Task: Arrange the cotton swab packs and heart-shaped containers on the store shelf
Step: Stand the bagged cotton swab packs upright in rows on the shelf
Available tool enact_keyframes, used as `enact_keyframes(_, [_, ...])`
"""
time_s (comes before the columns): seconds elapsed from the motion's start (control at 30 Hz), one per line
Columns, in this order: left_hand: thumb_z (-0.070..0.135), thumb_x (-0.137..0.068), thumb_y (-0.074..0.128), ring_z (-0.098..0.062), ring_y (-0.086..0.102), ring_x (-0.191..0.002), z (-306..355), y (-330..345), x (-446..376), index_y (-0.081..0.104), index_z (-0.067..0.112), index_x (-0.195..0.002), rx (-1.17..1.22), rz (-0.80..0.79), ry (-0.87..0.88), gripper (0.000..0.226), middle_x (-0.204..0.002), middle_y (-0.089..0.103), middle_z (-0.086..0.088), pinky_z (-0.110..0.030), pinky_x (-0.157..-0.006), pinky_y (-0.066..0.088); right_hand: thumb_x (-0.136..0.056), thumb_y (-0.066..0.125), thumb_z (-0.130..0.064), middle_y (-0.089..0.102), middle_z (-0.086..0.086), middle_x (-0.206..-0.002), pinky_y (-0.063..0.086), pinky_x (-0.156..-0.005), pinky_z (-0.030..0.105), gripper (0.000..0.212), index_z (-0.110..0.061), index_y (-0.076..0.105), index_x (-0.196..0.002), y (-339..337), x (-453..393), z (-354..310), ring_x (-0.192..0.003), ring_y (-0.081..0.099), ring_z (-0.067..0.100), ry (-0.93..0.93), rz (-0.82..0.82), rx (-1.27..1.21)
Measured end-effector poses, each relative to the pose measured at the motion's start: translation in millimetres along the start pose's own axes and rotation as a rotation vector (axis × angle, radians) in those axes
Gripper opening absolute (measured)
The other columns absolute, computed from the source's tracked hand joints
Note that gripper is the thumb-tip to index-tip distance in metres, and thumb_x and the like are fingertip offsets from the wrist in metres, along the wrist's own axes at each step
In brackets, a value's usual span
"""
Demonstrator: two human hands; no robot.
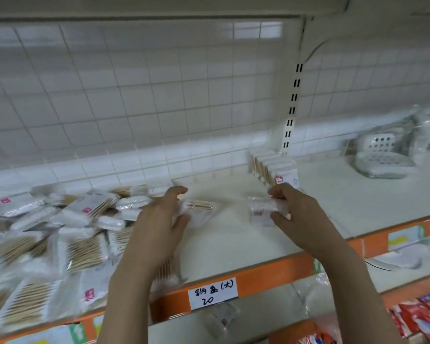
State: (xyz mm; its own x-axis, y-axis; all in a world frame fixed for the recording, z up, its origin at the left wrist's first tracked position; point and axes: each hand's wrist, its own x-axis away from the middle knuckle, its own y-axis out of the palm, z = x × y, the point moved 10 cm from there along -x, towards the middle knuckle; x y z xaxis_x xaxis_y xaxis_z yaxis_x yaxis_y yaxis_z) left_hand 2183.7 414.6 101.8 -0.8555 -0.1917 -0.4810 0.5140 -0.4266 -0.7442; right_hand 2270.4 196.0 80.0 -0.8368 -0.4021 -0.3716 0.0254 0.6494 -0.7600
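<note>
Left hand (159,219) is pinching a cotton swab pack (196,211) between thumb and fingers, the pack projecting toward 2 o'clock. Right hand (296,214) is clamping a second pack (261,209), apparently likewise, projecting toward 9 o'clock, above the shelf (233,244).

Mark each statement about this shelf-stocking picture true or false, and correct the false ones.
1. Each hand holds a cotton swab pack. True: the left hand grips one pack, the right hand another.
2. The loose heap of packs lies to the person's right. False: it lies to the left.
3. A row of packs stands upright near the slotted post. True.
4. The shelf edge is blue. False: it is orange.
</note>
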Motion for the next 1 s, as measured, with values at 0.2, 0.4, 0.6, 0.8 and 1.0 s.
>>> enact_keyframes(0.2, [0.018,-0.086,0.063,-0.023,0.061,-0.09,30.7,38.2,-9.0,0.053,0.014,-0.107,0.045,-0.02,0.015,0.023,-0.089,0.058,0.007,-0.02,-0.064,0.04,-0.081,0.066,-0.004,0.054,0.003,-0.098,0.041,-0.074,0.021,0.031,-0.009,0.062,-0.112,-30.4,-15.0,51.5,-0.084,0.054,0.019,0.009,0.005,0.098])
enact_keyframes(0.4, [0.013,-0.084,0.058,-0.019,0.059,-0.092,57.7,80.7,-13.2,0.064,0.016,-0.114,0.062,-0.046,0.078,0.03,-0.105,0.059,0.0,-0.026,-0.079,0.043,-0.082,0.067,-0.01,0.062,0.001,-0.102,0.048,-0.081,0.028,0.03,-0.016,0.064,-0.112,-35.7,-43.8,92.2,-0.087,0.059,0.017,0.033,-0.059,0.045])
enact_keyframes(0.6, [0.011,-0.083,0.066,-0.015,0.054,-0.097,69.0,101.2,-11.6,0.057,0.013,-0.118,0.055,-0.036,-0.024,0.036,-0.111,0.055,0.002,-0.012,-0.076,0.033,-0.085,0.067,-0.018,0.063,0.0,-0.108,0.045,-0.086,0.029,0.028,-0.018,0.061,-0.112,-26.6,-70.3,116.8,-0.1,0.058,0.018,0.004,-0.125,0.054])
enact_keyframes(0.8, [0.006,-0.078,0.068,-0.009,0.047,-0.091,67.9,110.1,-8.9,0.053,0.017,-0.108,0.07,-0.031,-0.083,0.036,-0.106,0.044,0.009,0.001,-0.073,0.033,-0.083,0.067,-0.024,0.042,-0.003,-0.136,0.036,-0.096,0.028,0.056,-0.023,0.045,-0.134,-16.1,-70.4,125.6,-0.122,0.038,0.017,-0.073,-0.163,0.17])
enact_keyframes(1.0, [-0.005,-0.073,0.061,-0.01,0.047,-0.083,70.9,114.4,-10.8,0.05,0.019,-0.101,0.049,-0.02,-0.105,0.038,-0.103,0.045,0.006,-0.002,-0.073,0.036,-0.083,0.068,-0.023,0.032,0.0,-0.144,0.036,-0.102,0.031,0.057,-0.024,0.045,-0.135,-13.6,-78.1,126.8,-0.13,0.029,0.02,-0.124,-0.124,0.203])
